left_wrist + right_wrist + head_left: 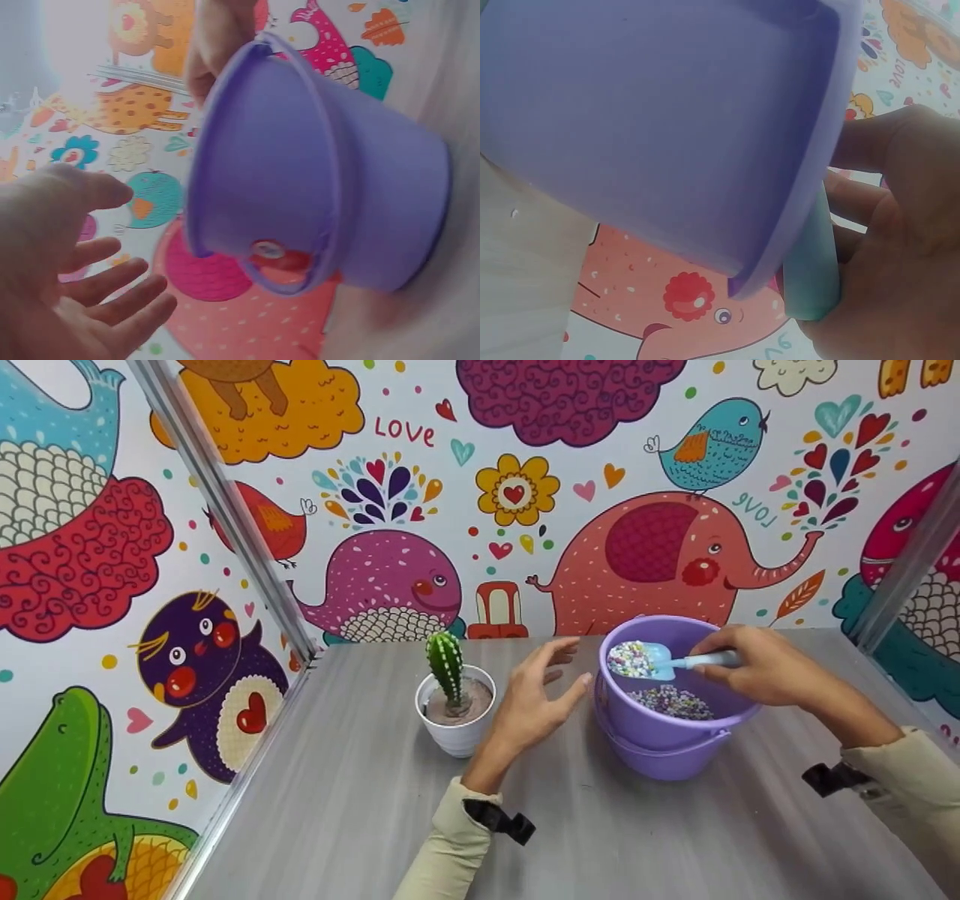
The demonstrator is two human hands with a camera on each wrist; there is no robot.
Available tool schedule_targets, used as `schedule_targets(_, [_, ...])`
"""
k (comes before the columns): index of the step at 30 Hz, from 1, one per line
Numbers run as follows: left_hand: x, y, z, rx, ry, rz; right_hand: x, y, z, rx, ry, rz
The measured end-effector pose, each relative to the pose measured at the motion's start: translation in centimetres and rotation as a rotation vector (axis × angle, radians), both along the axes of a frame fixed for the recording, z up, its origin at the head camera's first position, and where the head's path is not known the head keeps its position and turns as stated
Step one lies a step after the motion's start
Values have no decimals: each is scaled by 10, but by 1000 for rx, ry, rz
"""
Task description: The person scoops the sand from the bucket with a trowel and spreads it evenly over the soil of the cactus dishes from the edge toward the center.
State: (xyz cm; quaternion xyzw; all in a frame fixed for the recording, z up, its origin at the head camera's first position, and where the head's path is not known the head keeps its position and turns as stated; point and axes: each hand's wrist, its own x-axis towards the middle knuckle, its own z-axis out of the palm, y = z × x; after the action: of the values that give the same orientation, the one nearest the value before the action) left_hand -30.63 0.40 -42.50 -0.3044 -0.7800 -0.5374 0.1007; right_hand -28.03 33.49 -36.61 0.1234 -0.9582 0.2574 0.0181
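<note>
Bright, even light (wrist views blurred)

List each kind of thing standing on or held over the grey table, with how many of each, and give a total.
Purple bucket: 1
Blue scoop loaded with coloured pebbles, held by the right hand: 1
White pot: 1
Green cactus: 1
Total: 4

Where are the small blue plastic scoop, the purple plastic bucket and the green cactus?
small blue plastic scoop (pixel 651 660), head view, on its loaded blade.
purple plastic bucket (pixel 660 750), head view, on its outer wall.
green cactus (pixel 445 664), head view, on its stem.
</note>
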Motion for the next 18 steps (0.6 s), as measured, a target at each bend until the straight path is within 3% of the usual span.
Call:
schedule_targets(8, [11, -34, 24, -26, 60, 89, 3, -13, 7, -22, 15, 20])
schedule_targets(11, [14, -48, 28, -33, 104, 129, 4, -21, 9, -17, 38, 41])
schedule_targets(18, [11, -83, 30, -7, 246, 290, 3, -43, 9, 3, 99, 80])
